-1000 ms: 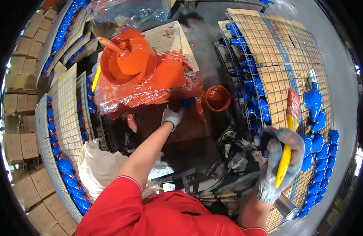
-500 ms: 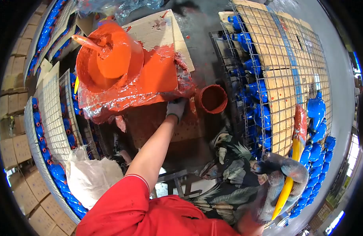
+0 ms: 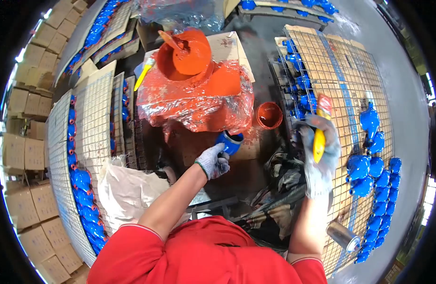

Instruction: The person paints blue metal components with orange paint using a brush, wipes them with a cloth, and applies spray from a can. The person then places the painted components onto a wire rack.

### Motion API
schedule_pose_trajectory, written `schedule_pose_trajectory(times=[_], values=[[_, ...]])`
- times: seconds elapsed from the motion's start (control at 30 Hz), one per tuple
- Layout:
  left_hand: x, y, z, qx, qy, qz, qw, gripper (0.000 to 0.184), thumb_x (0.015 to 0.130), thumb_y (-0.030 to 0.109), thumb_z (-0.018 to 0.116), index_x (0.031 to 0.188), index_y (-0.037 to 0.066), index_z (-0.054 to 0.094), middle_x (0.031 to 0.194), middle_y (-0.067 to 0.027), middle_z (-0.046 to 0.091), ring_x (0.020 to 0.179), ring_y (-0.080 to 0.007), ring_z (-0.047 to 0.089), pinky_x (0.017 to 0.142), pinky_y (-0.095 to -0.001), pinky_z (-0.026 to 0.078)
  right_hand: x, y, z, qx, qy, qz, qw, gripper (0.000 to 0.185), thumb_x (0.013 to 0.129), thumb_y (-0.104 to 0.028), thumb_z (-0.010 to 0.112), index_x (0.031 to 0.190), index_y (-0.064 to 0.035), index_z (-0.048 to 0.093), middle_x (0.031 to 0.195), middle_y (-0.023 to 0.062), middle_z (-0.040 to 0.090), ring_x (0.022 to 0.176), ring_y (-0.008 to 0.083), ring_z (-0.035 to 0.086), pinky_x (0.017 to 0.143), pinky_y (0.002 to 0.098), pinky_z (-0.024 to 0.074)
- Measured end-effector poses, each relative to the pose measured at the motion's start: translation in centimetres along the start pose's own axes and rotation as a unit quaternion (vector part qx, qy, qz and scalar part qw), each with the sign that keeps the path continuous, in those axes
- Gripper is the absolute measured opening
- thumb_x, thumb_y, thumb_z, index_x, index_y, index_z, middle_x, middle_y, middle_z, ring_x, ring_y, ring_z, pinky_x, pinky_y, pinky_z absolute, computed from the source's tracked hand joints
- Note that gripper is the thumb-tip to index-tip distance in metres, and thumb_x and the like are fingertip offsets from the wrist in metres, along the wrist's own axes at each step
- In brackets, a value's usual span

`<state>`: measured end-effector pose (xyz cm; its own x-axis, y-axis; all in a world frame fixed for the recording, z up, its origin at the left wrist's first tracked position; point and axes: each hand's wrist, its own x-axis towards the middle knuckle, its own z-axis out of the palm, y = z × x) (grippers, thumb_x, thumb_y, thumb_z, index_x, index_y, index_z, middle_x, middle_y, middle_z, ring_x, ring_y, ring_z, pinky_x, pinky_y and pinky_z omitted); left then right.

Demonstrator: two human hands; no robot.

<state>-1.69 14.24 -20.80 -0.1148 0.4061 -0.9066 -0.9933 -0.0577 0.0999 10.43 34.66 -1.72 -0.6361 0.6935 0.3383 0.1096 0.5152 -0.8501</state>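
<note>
My left hand (image 3: 213,161), in a pale knit glove, is closed on a blue metal part (image 3: 230,144) with a round dark opening, below the front edge of a red-smeared, plastic-wrapped stand (image 3: 194,113). My gloved right hand (image 3: 324,156) grips a yellow-handled paintbrush (image 3: 319,144), its red-coated bristles pointing up. A large bucket (image 3: 163,71) of red-orange paint is on the stand, with a paint-covered handle sticking out of it. Beside the bucket lies a second yellow-handled brush (image 3: 143,75). A small red paint pot (image 3: 269,115) is to the right of the blue part.
At right, a wire-mesh rack (image 3: 341,75) over cardboard carries blue castings (image 3: 369,120) and a metal spray can (image 3: 342,235). More racks (image 3: 92,123) with blue parts stand at left, near a white cloth (image 3: 128,189). Stacked cartons (image 3: 24,154) line the far left.
My left hand has come back from under the stand's edge, now with the blue part in it. My right hand has moved up and inward with the brush. The view has shifted.
</note>
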Motion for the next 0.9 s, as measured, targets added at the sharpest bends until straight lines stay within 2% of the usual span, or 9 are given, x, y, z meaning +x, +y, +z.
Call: schedule_pose_trajectory(times=[0.2,0.33,0.4,0.43,0.47,0.63,0.8,0.87,0.9], values=[[-12.0,0.1,2.7,-0.069,-0.331,-0.165,0.927,0.022,0.093,0.03,0.055,0.084,0.011,0.049,0.063,-0.001,0.051,0.04,-0.0062,0.04,0.039,-0.0235,0.04,-1.1,0.8,1.1,0.006,-0.012,-0.014,1.0,0.022,0.081,-0.001,0.065,0.102,-0.0037,0.061,0.099,0.0086,0.063,0.088,0.0178,0.061,0.081,0.0284,0.0476],[-21.2,-0.3,2.7,0.094,-0.399,-0.038,0.911,0.034,0.096,0.04,0.046,0.091,0.007,0.052,0.063,0.0051,0.039,0.039,-0.0004,0.032,0.033,-0.0197,0.025,-2.1,-2.6,1.5,0.032,-0.006,-0.007,0.999,0.03,0.085,-0.01,0.065,0.112,-0.0041,0.056,0.103,0.0103,0.063,0.093,0.0201,0.061,0.083,0.0291,0.0483],[-23.2,-0.8,1.8,0.112,-0.415,-0.004,0.903,0.038,0.096,0.043,0.045,0.095,0.006,0.053,0.064,0.0036,0.04,0.037,-0.0014,0.031,0.033,-0.0199,0.024,-3.3,-5.9,2.3,0.471,-0.033,0.162,0.867,0.035,0.089,-0.015,0.061,0.121,-0.0041,0.049,0.105,0.0139,0.063,0.096,0.0205,0.06,0.083,0.0301,0.0502],[-24.0,-1.1,1.4,0.135,-0.43,0.0,0.893,0.04,0.095,0.044,0.045,0.094,0.006,0.054,0.063,0.0028,0.04,0.037,-0.0025,0.031,0.033,-0.0199,0.024,-3.7,-6.9,2.7,0.543,-0.049,0.133,0.828,0.038,0.093,-0.018,0.056,0.126,-0.0038,0.044,0.108,0.0183,0.062,0.095,0.0221,0.061,0.082,0.0329,0.0524],[-24.5,-1.5,1.0,0.156,-0.443,0.001,0.883,0.041,0.095,0.046,0.044,0.093,0.006,0.054,0.063,0.0021,0.04,0.036,-0.0035,0.031,0.033,-0.0199,0.024,-3.9,-7.4,3.0,0.606,-0.079,0.142,0.779,0.04,0.093,-0.026,0.055,0.123,-0.0018,0.047,0.12,0.022,0.056,0.106,0.0285,0.059,0.09,0.0415,0.051],[-25.9,-2.7,-0.6,0.004,-0.563,-0.107,0.819,0.056,0.094,0.052,0.041,0.106,-0.001,0.055,0.059,0.0011,0.038,0.035,-0.0073,0.034,0.032,-0.0238,0.026,-4.7,-12.1,2.6,0.61,-0.127,0.087,0.777,0.032,0.092,-0.018,0.055,0.12,-0.003,0.051,0.114,0.0208,0.059,0.099,0.0278,0.061,0.087,0.0403,0.052],[-27.2,-1.9,-0.9,0.147,-0.529,-0.035,0.835,0.061,0.094,0.051,0.04,0.121,-0.003,0.048,0.069,-0.0069,0.052,0.039,-0.0168,0.044,0.039,-0.0319,0.041,-5.4,-15.6,2.7,0.583,-0.074,0.102,0.802,0.028,0.089,-0.009,0.06,0.115,-0.0026,0.052,0.109,0.0155,0.062,0.09,0.0213,0.064,0.078,0.0337,0.0552],[-27.8,-1.8,0.3,0.14,-0.286,0.104,0.942,0.066,0.091,0.054,0.043,0.123,-0.004,0.049,0.071,-0.0103,0.06,0.054,-0.0229,0.06,0.045,-0.0368,0.052,-5.9,-15.7,2.9,0.557,-0.062,0.108,0.821,0.027,0.089,-0.006,0.06,0.114,-0.002,0.052,0.11,0.0155,0.061,0.09,0.0208,0.064,0.078,0.0334,0.0552],[-24.7,-0.1,-1.0,0.105,-0.394,0.049,0.912,0.072,0.09,0.056,0.043,0.133,-0.002,0.041,0.094,-0.0211,0.064,0.078,-0.0379,0.065,0.063,-0.0471,0.057,-6.2,-16.0,3.0,0.55,-0.051,0.124,0.825,0.028,0.088,-0.003,0.06,0.114,-0.0008,0.051,0.107,0.015,0.062,0.089,0.0201,0.064,0.077,0.0322,0.0554]])
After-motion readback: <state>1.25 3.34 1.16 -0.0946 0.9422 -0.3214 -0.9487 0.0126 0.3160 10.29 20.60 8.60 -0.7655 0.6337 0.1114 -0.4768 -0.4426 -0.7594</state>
